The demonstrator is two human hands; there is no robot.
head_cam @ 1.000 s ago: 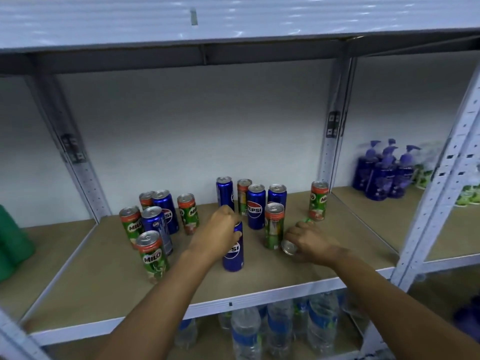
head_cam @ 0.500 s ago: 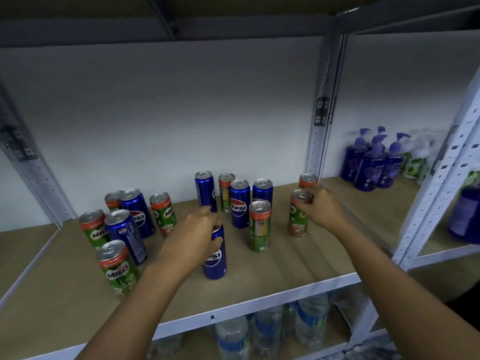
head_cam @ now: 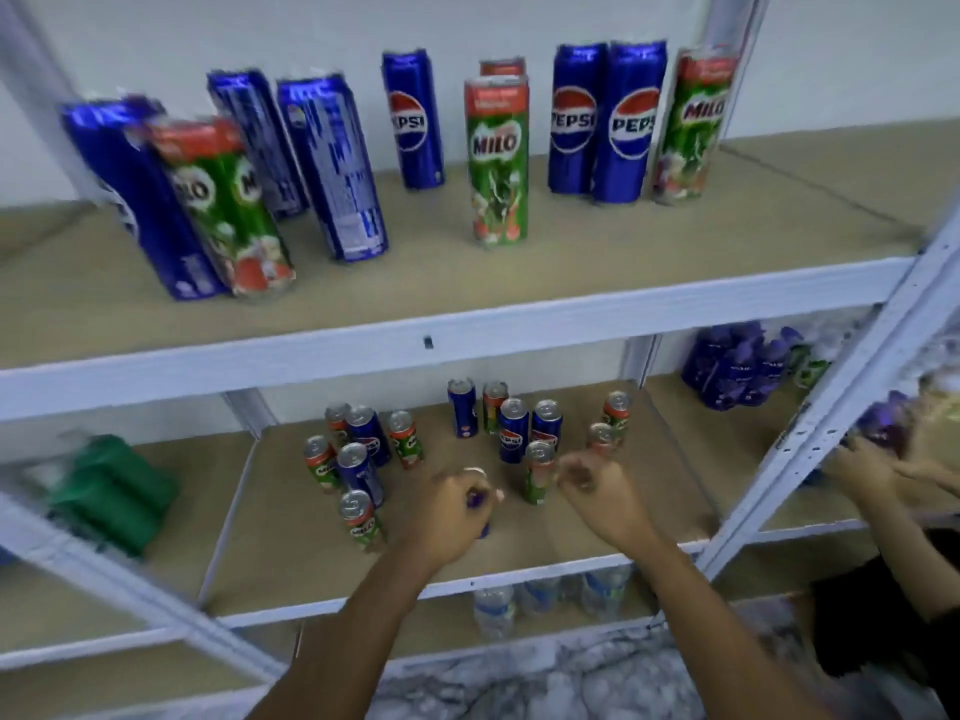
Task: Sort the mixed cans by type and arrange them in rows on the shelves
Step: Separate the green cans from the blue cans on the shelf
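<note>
The fingers (head_cam: pixel 470 498) of the left hand (head_cam: pixel 447 517) are wrapped around a blue Pepsi can (head_cam: pixel 480 504) on the middle shelf (head_cam: pixel 270 553), as half a second ago. The right hand (head_cam: pixel 597 498) has let go of its green Milo can (head_cam: pixel 601 438) and hangs loosely curled, holding nothing. The view has tipped up: an upper shelf (head_cam: pixel 467 330) now shows cans reading "PEPSI" (head_cam: pixel 631 124) and "MILO" (head_cam: pixel 498 158), mixed and upright.
</note>
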